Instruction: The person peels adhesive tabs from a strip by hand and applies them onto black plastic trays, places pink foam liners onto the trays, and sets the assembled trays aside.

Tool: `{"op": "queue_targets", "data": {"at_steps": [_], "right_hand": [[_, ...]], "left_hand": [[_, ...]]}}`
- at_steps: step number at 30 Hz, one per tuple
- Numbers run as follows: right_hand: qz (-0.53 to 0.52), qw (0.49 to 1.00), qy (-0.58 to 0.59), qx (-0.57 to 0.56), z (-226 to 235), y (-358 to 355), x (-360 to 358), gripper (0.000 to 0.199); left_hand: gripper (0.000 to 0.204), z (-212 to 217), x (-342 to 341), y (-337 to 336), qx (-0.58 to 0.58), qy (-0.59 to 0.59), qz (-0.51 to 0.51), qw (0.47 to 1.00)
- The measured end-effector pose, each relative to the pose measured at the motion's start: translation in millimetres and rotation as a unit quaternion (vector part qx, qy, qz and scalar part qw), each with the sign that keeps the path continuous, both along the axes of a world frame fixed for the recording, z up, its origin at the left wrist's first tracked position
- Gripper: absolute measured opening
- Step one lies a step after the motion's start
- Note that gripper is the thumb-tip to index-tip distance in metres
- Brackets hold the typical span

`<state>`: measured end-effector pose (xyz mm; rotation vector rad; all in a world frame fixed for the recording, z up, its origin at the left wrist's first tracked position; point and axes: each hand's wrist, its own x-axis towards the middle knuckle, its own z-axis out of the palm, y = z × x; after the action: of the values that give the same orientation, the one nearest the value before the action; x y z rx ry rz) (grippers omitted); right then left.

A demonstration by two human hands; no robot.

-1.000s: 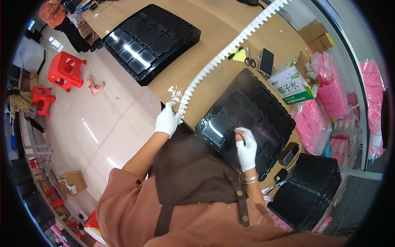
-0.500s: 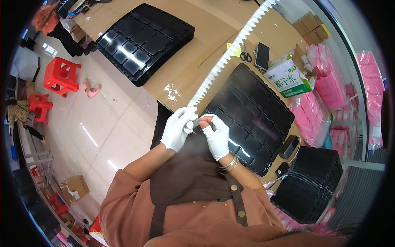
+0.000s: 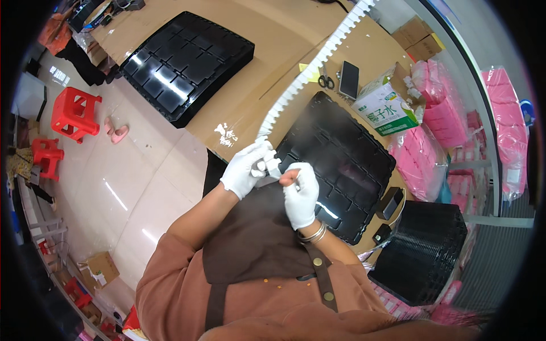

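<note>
At frame centre your left hand (image 3: 245, 169) pinches the near end of the long white toothed strip (image 3: 310, 74), your right hand (image 3: 301, 193) fingers curl closed beside it, and most of the strip still lies along the surface (image 3: 250, 85), seemingly unworked.

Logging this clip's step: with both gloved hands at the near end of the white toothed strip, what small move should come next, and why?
Probably separate one piece from the white toothed strip. The left hand pinches its near end, the right hand is closed beside it, and the black compartment tray lies just beyond them.
</note>
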<state>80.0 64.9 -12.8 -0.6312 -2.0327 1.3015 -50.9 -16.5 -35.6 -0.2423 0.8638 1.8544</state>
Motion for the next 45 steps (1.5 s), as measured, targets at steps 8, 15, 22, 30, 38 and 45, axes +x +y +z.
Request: {"op": "queue_targets", "data": {"at_steps": [8,15,22,30,38,45], "right_hand": [[-0.161,0.938,-0.166,0.260,-19.8,180.3,-58.0,0.008],[-0.142,0.898,-0.299,0.291,-54.6,222.8,-84.0,0.009],[-0.173,0.910,-0.283,0.248,-47.4,213.9,-84.4,0.007],[-0.092,0.996,-0.016,0.009,5.8,100.3,-32.9,0.008],[0.047,0.972,-0.027,-0.228,-24.6,17.5,-26.6,0.008],[0.026,0.973,-0.051,-0.224,-16.1,6.8,-19.1,0.010]], "left_hand": [[0.021,-10.5,-11.2,-9.6,-0.050,0.097,0.079,0.991],[0.021,-19.2,-9.1,-26.2,-0.084,0.123,0.104,0.983],[0.026,-14.3,-10.3,-11.5,-0.089,0.129,0.111,0.981],[0.022,8.8,2.3,-0.9,-0.082,0.127,0.087,0.985],[0.019,3.1,14.0,-3.1,-0.074,0.159,0.077,0.981],[0.038,-0.5,26.6,-8.6,-0.073,0.163,0.096,0.979]]}}
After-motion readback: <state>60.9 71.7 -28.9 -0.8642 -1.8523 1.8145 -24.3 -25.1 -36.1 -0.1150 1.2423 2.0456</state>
